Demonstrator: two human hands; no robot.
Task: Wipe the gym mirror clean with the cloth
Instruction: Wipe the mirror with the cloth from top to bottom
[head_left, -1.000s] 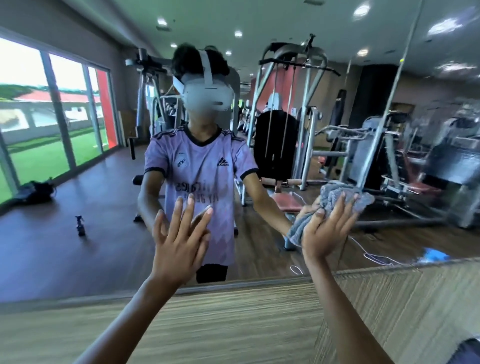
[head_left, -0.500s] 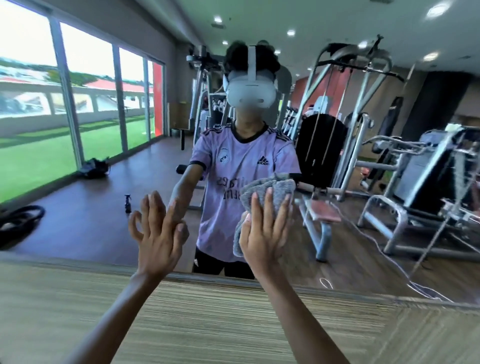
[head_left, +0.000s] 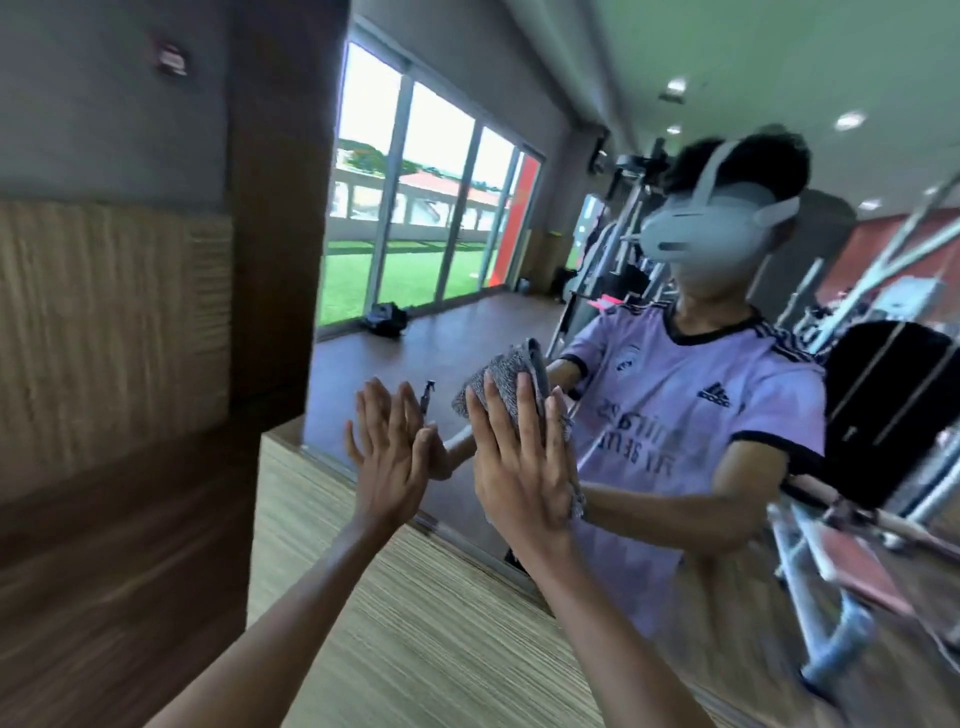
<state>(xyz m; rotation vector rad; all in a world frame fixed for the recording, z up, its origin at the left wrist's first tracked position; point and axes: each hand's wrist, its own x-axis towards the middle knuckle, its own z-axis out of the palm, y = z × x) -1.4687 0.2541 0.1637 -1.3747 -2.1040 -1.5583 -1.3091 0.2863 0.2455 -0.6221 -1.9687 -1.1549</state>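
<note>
The gym mirror (head_left: 467, 218) fills the wall ahead and reflects a person in a lilac shirt with a headset. A grey cloth (head_left: 506, 382) lies flat against the glass under my right hand (head_left: 519, 457), whose straight fingers press it on. Part of the cloth shows above and to the right of the fingers. My left hand (head_left: 389, 452) rests flat on the mirror just left of it, fingers spread and holding nothing. Both hands are near the mirror's lower left corner.
A dark wood column (head_left: 275, 208) borders the mirror on the left. A striped wood panel (head_left: 405, 623) runs below the glass. The reflection shows weight machines (head_left: 883, 415), windows, a small spray bottle (head_left: 427, 397) on the floor and a dark bag (head_left: 387, 319).
My right hand has slid the cloth leftwards across the glass, from the right side towards the left edge. The left hand stayed flat on the mirror, and the view has swung left and tilted.
</note>
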